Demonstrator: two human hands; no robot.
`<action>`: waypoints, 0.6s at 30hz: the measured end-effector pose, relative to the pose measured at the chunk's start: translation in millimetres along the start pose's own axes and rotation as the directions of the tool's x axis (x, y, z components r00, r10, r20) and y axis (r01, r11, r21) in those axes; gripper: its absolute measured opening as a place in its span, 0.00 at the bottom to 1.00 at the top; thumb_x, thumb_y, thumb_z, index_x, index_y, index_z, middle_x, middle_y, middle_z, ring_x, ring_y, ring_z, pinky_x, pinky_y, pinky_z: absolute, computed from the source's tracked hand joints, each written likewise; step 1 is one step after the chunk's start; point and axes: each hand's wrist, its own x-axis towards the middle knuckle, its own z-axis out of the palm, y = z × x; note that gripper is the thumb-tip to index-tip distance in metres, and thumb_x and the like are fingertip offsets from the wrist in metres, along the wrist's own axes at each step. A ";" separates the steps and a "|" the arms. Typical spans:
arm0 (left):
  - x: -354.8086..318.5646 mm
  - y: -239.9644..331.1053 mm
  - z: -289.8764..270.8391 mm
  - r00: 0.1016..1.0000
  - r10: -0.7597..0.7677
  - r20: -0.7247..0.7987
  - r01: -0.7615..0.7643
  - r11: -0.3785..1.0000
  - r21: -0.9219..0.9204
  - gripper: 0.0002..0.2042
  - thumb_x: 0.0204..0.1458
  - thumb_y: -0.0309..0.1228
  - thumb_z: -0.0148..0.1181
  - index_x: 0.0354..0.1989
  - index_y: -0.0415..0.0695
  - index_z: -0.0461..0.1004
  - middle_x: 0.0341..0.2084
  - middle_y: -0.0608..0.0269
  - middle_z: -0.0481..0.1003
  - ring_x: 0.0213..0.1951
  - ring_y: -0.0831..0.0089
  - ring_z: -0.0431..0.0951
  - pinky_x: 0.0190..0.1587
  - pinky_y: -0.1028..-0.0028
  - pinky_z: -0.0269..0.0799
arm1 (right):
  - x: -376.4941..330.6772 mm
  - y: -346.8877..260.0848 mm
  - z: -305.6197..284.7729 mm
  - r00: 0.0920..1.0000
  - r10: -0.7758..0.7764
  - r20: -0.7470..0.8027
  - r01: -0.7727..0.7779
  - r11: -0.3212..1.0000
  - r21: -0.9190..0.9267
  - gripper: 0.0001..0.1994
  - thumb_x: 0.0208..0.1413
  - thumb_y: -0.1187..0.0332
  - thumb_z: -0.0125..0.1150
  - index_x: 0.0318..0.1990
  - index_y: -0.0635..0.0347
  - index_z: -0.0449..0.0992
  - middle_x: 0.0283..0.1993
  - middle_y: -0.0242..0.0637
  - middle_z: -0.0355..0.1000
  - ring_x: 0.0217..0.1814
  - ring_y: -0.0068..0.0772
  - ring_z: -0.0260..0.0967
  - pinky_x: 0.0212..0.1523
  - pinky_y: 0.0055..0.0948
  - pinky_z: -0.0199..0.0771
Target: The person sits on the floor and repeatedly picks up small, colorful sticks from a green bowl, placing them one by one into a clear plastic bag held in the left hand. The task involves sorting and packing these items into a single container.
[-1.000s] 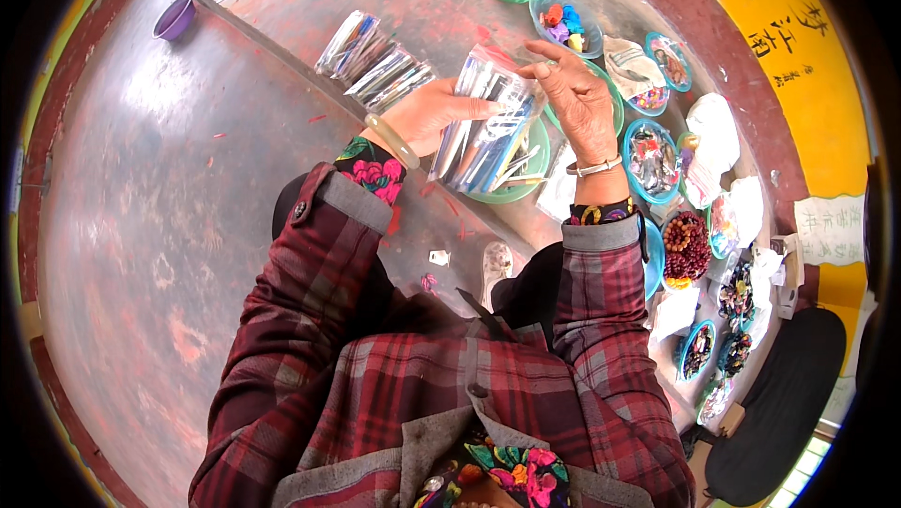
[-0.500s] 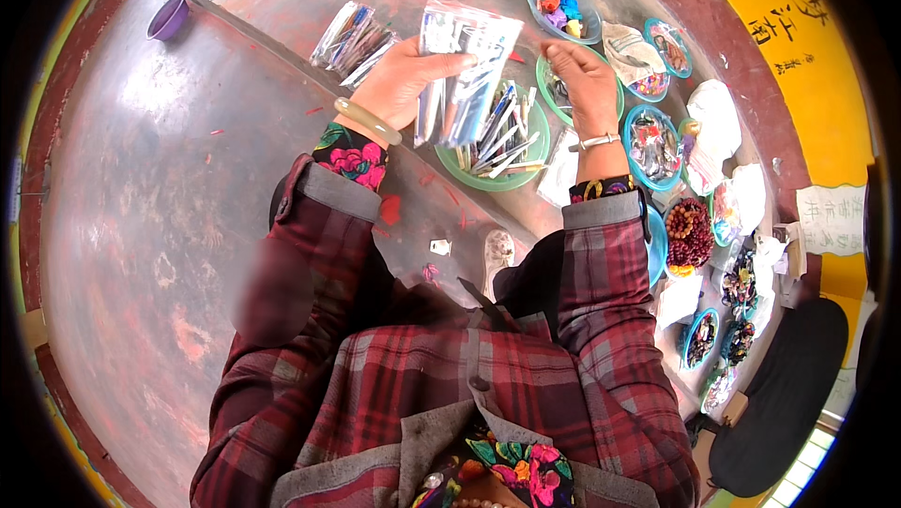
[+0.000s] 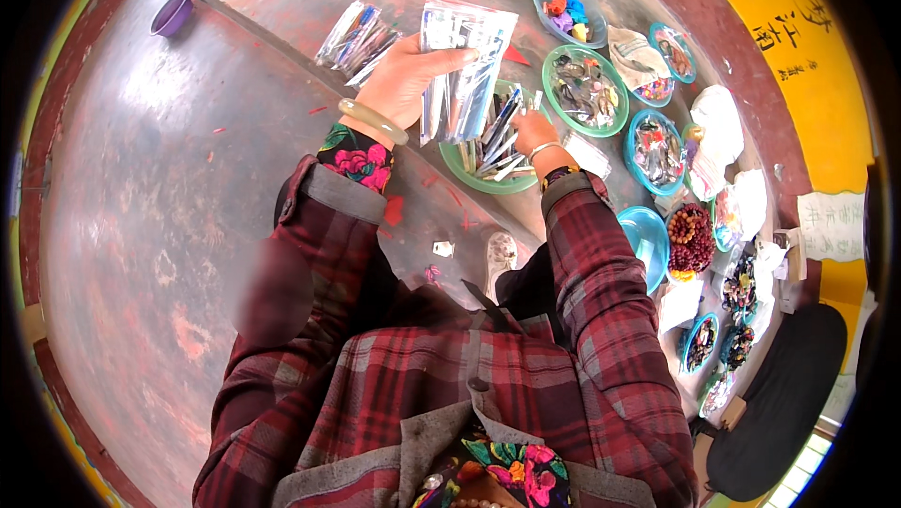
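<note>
My left hand is closed on a clear zip-top plastic bag with pens inside, thumb across its front. The bag hangs over the left part of a green plastic basin, which holds many loose pens, white and blue among them. At that basin's right side, my right hand reaches in among the pens, fingers drawn together on one; the fingertips are partly hidden. To the left of the bag, a pile of packed pens lies on the floor.
Farther right stand a green basin of small packets, a blue basin of packets, an empty-looking blue basin and red beads. A bowl of coloured items is behind. At far left sits a purple basin.
My right hand has come down and left from above the green basin of packets to the pens. My left hand still holds the bag in nearly the same place.
</note>
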 end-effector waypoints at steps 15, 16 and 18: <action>-0.3 -5.0 0.5 0.997 0.058 -0.045 -0.059 0.998 -0.033 0.11 0.49 0.25 0.60 0.41 0.36 0.73 0.33 0.61 0.76 0.34 0.76 0.77 0.37 0.76 0.73 | -13.2 -39.3 3.9 0.948 -0.161 0.276 0.245 0.920 -0.307 0.08 0.43 0.73 0.58 0.34 0.57 0.79 0.38 0.41 0.74 0.47 0.41 0.70 0.41 0.37 0.73; -0.2 -4.3 1.9 0.998 0.056 -0.042 -0.057 0.998 -0.032 0.11 0.49 0.25 0.59 0.41 0.37 0.73 0.33 0.61 0.76 0.32 0.76 0.77 0.31 0.76 0.73 | -16.2 -40.4 -1.1 0.941 -0.171 0.293 0.252 0.930 -0.267 0.08 0.42 0.74 0.59 0.33 0.57 0.79 0.38 0.41 0.74 0.47 0.41 0.70 0.41 0.37 0.74; 0.3 -3.1 4.6 0.998 0.052 -0.035 -0.053 0.998 -0.028 0.10 0.49 0.25 0.58 0.41 0.39 0.72 0.31 0.62 0.76 0.27 0.76 0.77 0.20 0.76 0.72 | -15.2 -32.7 9.3 0.950 -0.197 0.242 0.252 0.942 -0.220 0.08 0.42 0.74 0.59 0.32 0.57 0.79 0.37 0.42 0.75 0.45 0.42 0.71 0.40 0.37 0.74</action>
